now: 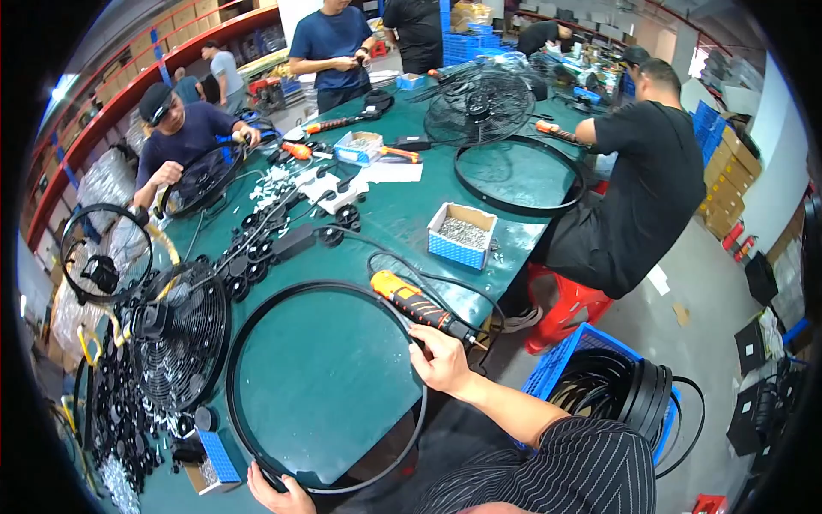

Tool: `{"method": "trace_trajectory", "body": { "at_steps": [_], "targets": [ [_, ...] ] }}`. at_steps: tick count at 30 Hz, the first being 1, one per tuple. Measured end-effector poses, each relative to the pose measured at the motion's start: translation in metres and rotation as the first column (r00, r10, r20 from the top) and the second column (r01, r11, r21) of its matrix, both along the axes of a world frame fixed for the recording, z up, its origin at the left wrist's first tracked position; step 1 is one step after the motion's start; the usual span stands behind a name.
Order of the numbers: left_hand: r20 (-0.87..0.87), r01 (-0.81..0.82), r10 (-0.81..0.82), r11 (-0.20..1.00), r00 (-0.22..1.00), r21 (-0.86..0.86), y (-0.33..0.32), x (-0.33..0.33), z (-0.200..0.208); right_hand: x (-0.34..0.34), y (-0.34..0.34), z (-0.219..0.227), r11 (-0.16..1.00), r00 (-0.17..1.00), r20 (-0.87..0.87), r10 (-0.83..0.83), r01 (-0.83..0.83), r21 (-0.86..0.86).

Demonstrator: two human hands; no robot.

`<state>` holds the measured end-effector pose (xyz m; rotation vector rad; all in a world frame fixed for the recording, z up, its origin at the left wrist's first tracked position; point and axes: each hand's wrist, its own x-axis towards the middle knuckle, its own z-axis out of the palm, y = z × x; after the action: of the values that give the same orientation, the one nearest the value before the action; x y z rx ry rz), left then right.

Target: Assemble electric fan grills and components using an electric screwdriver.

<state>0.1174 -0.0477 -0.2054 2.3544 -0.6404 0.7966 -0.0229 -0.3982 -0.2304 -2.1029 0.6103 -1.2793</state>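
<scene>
Ring point(232, 390) should be light, springy, best taken at opposite sides: right side is clamped in right hand point(443, 360), near side touched by left hand point(278, 494), finger closure unclear.

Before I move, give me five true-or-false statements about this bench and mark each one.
1. The left hand touches the large black ring. True.
2. The right hand holds the orange-and-black power tool. False: it is on the ring's edge; the tool lies just beyond it.
3. An open box of small metal parts stands on the green table. True.
4. The blue crate is full of cardboard. False: it holds black hoops.
5. A red stool stands under the seated person in black. True.
</scene>
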Motion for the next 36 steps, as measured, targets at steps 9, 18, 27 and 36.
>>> {"method": "trace_trajectory", "body": {
  "at_steps": [9,18,27,36],
  "targets": [
    [-0.091,0.023,-0.025,1.0,0.996,-0.018,-0.005,-0.001,-0.005,-0.01,-0.007,0.002,0.999,0.999,0.017,-0.038,0.037,0.022],
    [-0.19,-0.076,0.067,0.996,0.98,-0.043,0.009,-0.005,0.002,0.008,0.005,0.002,0.997,0.996,-0.05,0.075,-0.073,0.038],
    [-0.146,-0.07,0.054,0.992,0.988,-0.109,0.002,-0.005,-0.011,-0.018,-0.023,-0.025,0.974,0.983,-0.04,0.181,-0.174,0.148],
    [-0.137,-0.062,0.045,0.991,0.99,-0.121,0.0,-0.003,-0.01,-0.014,-0.027,-0.026,0.98,0.983,-0.071,0.167,-0.158,0.124]
  ]
}}
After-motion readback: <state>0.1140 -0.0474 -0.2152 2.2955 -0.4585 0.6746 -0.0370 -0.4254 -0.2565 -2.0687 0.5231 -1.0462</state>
